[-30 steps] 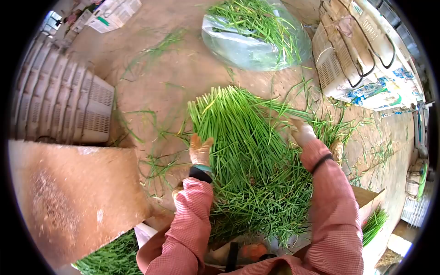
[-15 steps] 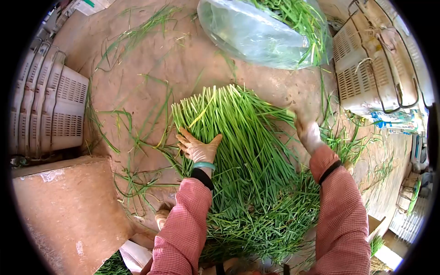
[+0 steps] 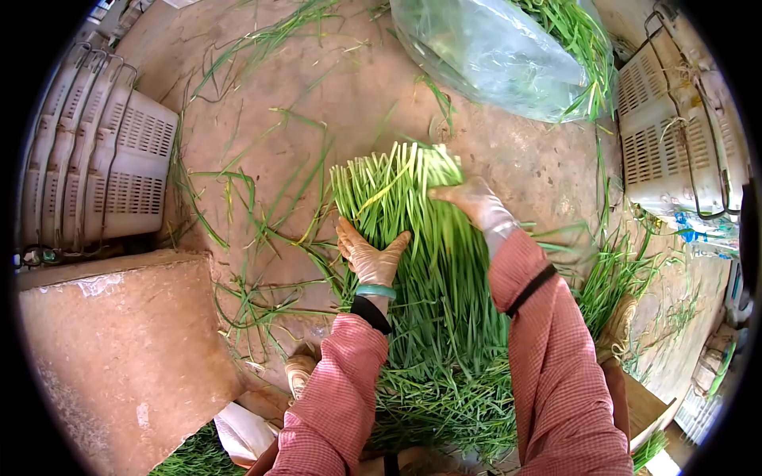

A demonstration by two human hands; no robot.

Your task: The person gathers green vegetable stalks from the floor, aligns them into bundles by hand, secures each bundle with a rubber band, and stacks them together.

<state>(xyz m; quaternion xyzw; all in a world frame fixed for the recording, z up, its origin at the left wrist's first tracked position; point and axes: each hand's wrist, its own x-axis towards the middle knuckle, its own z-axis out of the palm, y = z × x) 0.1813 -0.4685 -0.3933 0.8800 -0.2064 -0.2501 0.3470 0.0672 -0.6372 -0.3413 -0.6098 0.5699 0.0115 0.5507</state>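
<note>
A thick bundle of garlic chives (image 3: 397, 190) lies on the ground in front of me, pale cut ends pointing away and green leaves spreading toward me. My left hand (image 3: 371, 252), in a thin glove, rests open against the bundle's left side with its fingers apart. On the right side, my right hand (image 3: 474, 204) is closed around some of the chives near the cut ends. Those stems and that hand are blurred by motion, and part of its fingers is hidden. Shorter loose leaves (image 3: 444, 404) are heaped below the bundle.
A clear plastic bag (image 3: 500, 59) holding greens stands at the back right. White plastic crates stand at left (image 3: 131, 163) and right (image 3: 675, 119). A brown block (image 3: 119, 341) sits at lower left. Stray leaves (image 3: 246, 182) lie scattered on the ground.
My right hand has moved left with a small bunch of chives, from out at the right onto the bundle's right side. My left hand stays on the bundle; the whole view has shifted slightly.
</note>
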